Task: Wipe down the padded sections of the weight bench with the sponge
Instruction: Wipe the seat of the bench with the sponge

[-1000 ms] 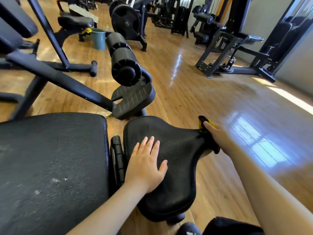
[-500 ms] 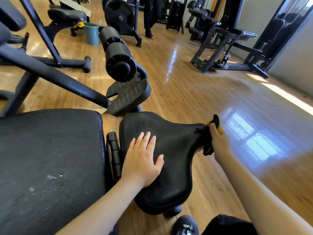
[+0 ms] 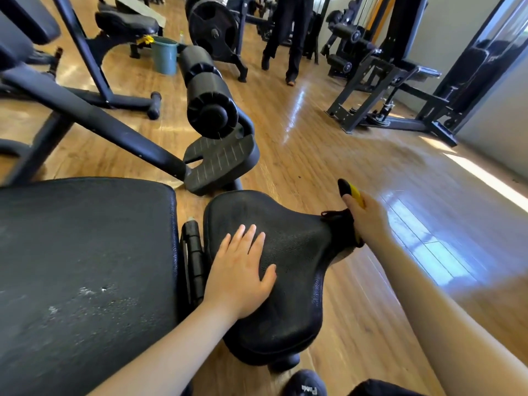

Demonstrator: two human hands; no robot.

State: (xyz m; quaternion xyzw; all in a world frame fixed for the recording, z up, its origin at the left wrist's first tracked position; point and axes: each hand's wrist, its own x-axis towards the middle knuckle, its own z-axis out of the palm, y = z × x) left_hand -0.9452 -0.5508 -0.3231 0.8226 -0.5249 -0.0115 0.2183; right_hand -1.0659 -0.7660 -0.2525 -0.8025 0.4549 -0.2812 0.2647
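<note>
While left hand (image 3: 238, 277) lies flat, fingers straight, on the seat pad (image 3: 288, 252), right hand (image 3: 368, 218) grips the sponge (image 3: 350, 191) at the pad's narrow tip; step: wiping that end; next, sweep back toward left hand

Bright daylight from the right glares off the glossy wooden floor (image 3: 328, 155); wide-angle distortion bends the edges.

One head-worn wide-angle view looks forward and down, close over the bench seat (image 3: 285, 252), gym floor (image 3: 357, 172) beyond.
</note>
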